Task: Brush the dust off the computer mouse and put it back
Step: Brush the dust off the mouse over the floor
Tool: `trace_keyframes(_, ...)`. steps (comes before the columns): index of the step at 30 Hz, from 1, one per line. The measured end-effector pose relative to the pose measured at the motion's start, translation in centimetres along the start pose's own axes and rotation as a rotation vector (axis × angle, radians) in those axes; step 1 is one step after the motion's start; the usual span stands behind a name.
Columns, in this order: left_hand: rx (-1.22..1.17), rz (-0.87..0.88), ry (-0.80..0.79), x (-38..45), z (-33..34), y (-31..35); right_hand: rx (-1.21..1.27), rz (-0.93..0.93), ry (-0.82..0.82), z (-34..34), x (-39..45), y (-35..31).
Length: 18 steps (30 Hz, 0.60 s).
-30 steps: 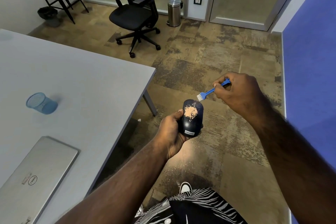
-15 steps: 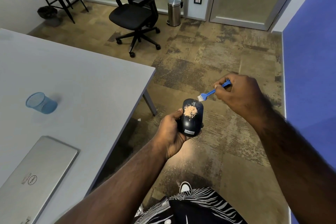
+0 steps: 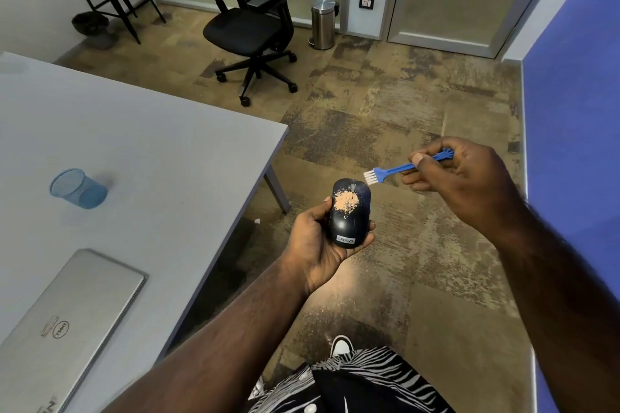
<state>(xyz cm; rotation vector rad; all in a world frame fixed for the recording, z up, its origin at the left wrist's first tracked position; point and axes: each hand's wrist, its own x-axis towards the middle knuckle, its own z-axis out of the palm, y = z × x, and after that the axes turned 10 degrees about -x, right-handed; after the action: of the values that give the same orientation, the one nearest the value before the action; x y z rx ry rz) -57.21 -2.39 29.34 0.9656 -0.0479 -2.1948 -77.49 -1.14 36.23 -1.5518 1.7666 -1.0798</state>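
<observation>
Change: the brush has edged lower toward the mouse.
Tabletop: left of the hands, awaiting the mouse's return.
Left hand: grip cradles the mouse over the floor, so dust likely falls clear.
Right hand: grip pinches the brush, bristles just beside the dust.

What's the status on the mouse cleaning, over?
Left hand grips mouse, dust pile on top. Right hand pinches blue brush, bristles just off the mouse's front edge. Nothing in the way.
</observation>
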Motion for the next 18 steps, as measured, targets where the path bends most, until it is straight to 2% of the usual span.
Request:
trace_keyframes(4,-0.029,0.005,0.019,0.3,-0.2,-0.3,0.049,-0.012,-0.146,-0.2,-1.5,-0.3)
trace_keyframes(8,-0.031,0.019,0.039,0.6,-0.2,-0.6,-0.058,-0.055,-0.250,0.7,-3.4,-0.4)
trace_keyframes(14,-0.020,0.001,0.039,0.4,-0.1,-1.3,-0.216,-0.119,-0.187,1.6,-4.3,-0.6)
trace_keyframes(18,-0.042,-0.013,0.045,0.2,0.0,-1.6,-0.270,-0.089,-0.103,1.4,-3.8,-0.4)
